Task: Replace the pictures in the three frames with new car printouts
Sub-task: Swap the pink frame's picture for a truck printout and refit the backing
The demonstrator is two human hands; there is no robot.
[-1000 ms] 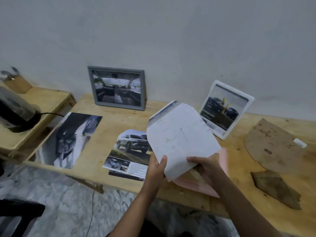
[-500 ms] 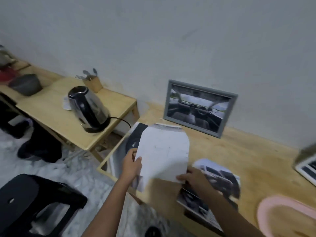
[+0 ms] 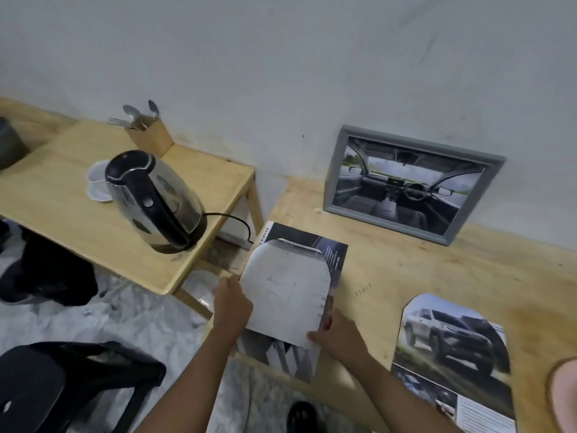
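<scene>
I hold a white-backed cut sheet (image 3: 285, 290), face down, over a dark car printout (image 3: 331, 254) that lies at the left end of the wooden table (image 3: 406, 270). My left hand (image 3: 232, 304) grips the sheet's left edge and my right hand (image 3: 337, 334) pinches its lower right corner. A grey frame (image 3: 409, 185) with a car-interior picture leans on the wall behind. An SUV printout (image 3: 452, 345) with trimmed corners lies flat to the right. The edge of a pink frame (image 3: 562, 392) shows at the far right.
A lower side table (image 3: 62, 207) on the left carries a steel kettle (image 3: 153, 198) with its cord, a white cup (image 3: 98, 182) and a wooden cutlery holder (image 3: 150, 135). A black stool (image 3: 62, 389) stands below on the marbled floor.
I carried the white-backed sheet from the pink frame leftward and lowered it onto the dark printout at the table's left end. My view swung left, and the white frame left the picture.
</scene>
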